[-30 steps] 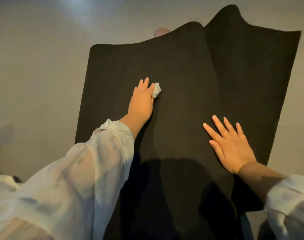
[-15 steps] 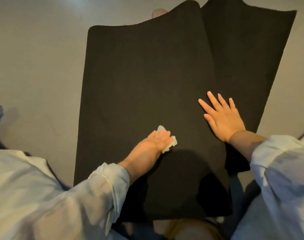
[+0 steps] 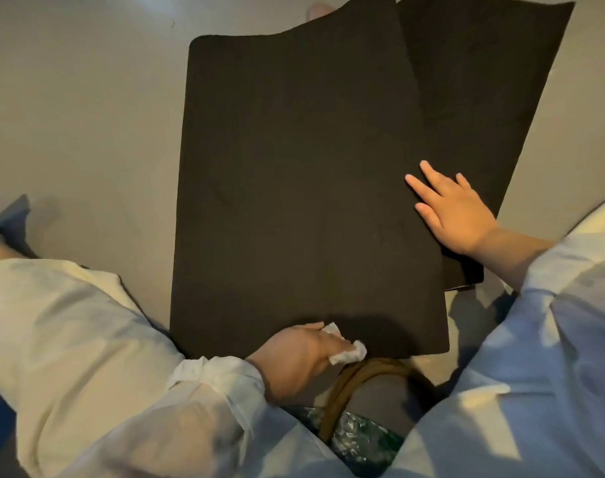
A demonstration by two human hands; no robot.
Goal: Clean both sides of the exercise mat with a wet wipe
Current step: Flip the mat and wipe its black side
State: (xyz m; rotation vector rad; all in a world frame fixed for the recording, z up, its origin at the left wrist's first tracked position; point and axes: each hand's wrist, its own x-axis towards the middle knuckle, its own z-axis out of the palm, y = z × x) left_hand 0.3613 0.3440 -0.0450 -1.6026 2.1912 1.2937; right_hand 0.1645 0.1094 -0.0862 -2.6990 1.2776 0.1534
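Note:
A black exercise mat lies folded on the grey floor, one layer over another that sticks out on the right. My left hand holds a crumpled white wet wipe against the mat's near edge, fingers curled over it. My right hand lies flat with fingers spread on the right side of the top layer, pressing it down.
Grey floor surrounds the mat. A brown curved strap and a green patterned cloth lie just below the mat's near edge, between my white sleeves. A toe shows beyond the far edge.
My left hand has dragged the wipe from the mat's far middle toward me, down to the near edge. My right hand stayed pressed on the right side.

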